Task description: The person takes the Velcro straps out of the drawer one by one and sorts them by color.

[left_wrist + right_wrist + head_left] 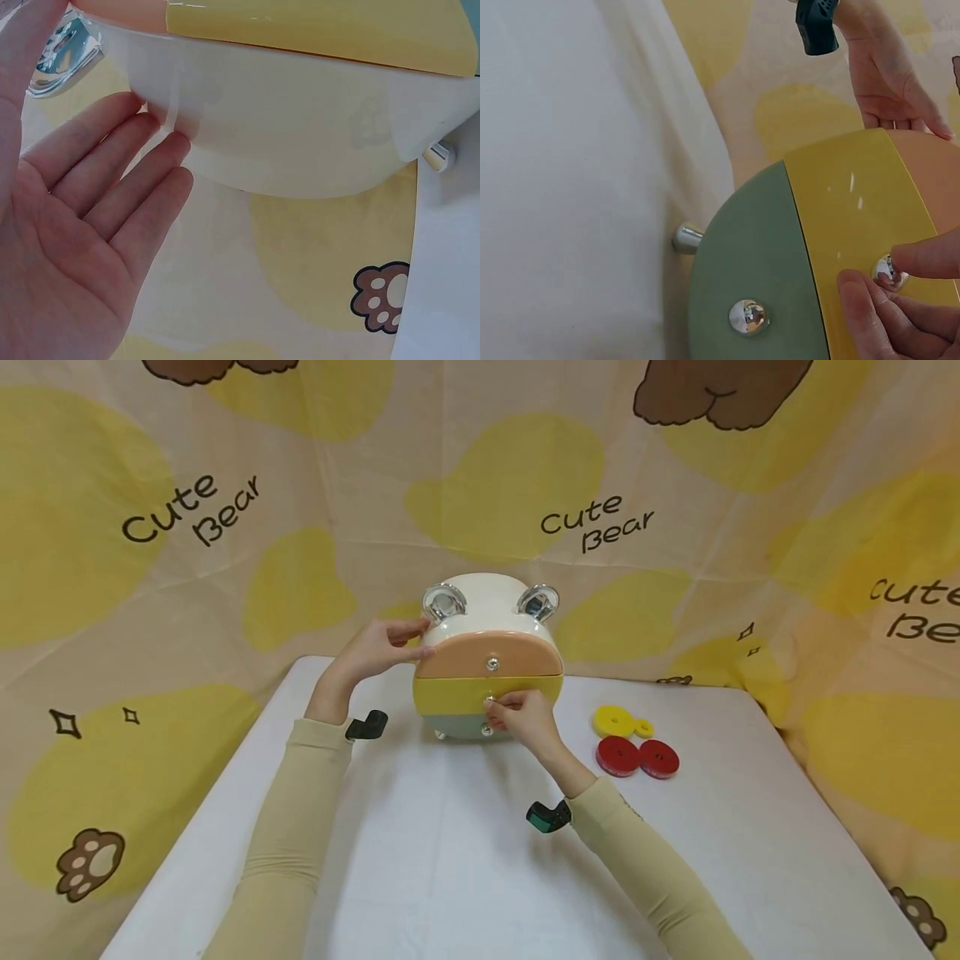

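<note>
A rounded storage box (480, 597) with silver ears and three stacked drawers stands on the table. Its top drawer (457, 656) is orange, the middle drawer (442, 695) yellow and the bottom drawer (750, 240) green, each with a round silver knob. My right hand (527, 718) pinches the yellow drawer's knob (889, 273) between thumb and fingers. Against the box's left side my left hand (378, 650) rests with fairly straight fingers (169, 154), the thumb near the orange front. In the left wrist view the yellow drawer (322, 34) stands slightly out from the white body.
Right of the box lie a large yellow disc (613, 722), a small yellow ring (643, 728) and two red discs (618, 756). A white cloth covers the table (450, 860). Printed fabric (360, 485) hangs behind and at the sides.
</note>
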`<state>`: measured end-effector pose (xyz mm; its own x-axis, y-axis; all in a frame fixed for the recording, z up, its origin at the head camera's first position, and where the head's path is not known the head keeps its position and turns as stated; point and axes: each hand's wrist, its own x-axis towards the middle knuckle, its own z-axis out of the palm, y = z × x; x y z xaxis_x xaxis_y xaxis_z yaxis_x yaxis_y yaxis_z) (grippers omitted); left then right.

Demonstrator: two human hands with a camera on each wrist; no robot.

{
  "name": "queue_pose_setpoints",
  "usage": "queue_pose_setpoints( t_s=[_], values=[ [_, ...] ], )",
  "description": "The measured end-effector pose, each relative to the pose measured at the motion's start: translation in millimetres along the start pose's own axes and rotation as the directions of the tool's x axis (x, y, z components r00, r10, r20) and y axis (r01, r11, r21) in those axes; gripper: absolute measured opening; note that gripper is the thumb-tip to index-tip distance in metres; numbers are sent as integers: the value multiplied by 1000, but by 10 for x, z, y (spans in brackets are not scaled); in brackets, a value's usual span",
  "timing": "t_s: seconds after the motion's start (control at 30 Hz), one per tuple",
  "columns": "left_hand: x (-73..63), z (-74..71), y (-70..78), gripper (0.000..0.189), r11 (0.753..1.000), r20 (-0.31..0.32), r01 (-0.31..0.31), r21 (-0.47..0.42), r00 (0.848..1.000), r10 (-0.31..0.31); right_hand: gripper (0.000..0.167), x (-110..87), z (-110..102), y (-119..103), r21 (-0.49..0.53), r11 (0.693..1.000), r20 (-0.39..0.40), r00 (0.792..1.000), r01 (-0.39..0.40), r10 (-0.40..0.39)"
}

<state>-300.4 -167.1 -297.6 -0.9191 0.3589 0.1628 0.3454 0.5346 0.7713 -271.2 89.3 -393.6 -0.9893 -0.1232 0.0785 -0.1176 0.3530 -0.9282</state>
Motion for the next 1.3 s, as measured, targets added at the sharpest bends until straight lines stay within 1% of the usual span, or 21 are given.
queue_pose_setpoints(
  t_s=[0.1, 0.17, 0.37, 0.4, 0.5, 0.6, 0.63, 0.77, 0.93, 1.0, 1.03, 1.23, 1.3],
  values=[
    [-6, -7, 5, 60, 1000, -9, -6, 4, 1000, 6, 22, -3, 13, 20, 8, 1000, -3, 1000, 18, -18],
    [9, -4, -28, 60, 1000, -12, -8, -1, 1000, 8, 22, -7, 26, 37, 4, 1000, -14, 1000, 27, -27],
    [139, 12, -275, 65, 1000, -21, -2, -1, 1000, 2, 23, -7, 47, 45, 0, 999, -66, 997, 36, -36],
    [133, 6, -255, 65, 1000, -20, 2, 1, 1000, -2, 23, -5, 46, 38, 2, 999, -73, 997, 36, -36],
    [157, 2, -276, 65, 1000, -22, -1, 1, 1000, 1, 23, 5, 45, 26, -6, 999, -80, 996, 37, -37],
    [154, 1, -270, 64, 1000, -24, 2, 0, 1000, -2, 24, -4, 48, 26, -34, 999, -86, 996, 36, -39],
    [173, 6, -317, 65, 1000, -27, -4, 0, 1000, 4, 24, -9, 49, 28, -42, 998, -88, 995, 36, -39],
    [153, 2, -309, 67, 1000, -30, -8, 2, 1000, 8, 24, -14, 51, 13, -77, 996, -95, 995, 33, -40],
    [141, -9, -296, 65, 1000, -38, 9, 5, 999, -9, 25, 7, 42, -36, -89, 995, -82, 996, 35, -42],
    [130, -8, -269, 63, 1000, -35, 15, 5, 999, -15, 25, 10, 35, -44, -84, 996, -83, 996, 27, -34],
    [119, -6, -244, 63, 1000, -31, 16, 4, 999, -16, 25, 13, 32, -42, -86, 996, -86, 996, 24, -31],
    [-25, -7, 24, 59, 1000, -18, 2, 14, 1000, -1, 25, 2, 19, -33, -91, 995, -85, 996, 31, -39],
    [-55, -5, 71, 59, 1000, -15, 3, 21, 1000, -3, 25, -3, 18, -22, -76, 997, -81, 996, 31, -38]
  ],
)
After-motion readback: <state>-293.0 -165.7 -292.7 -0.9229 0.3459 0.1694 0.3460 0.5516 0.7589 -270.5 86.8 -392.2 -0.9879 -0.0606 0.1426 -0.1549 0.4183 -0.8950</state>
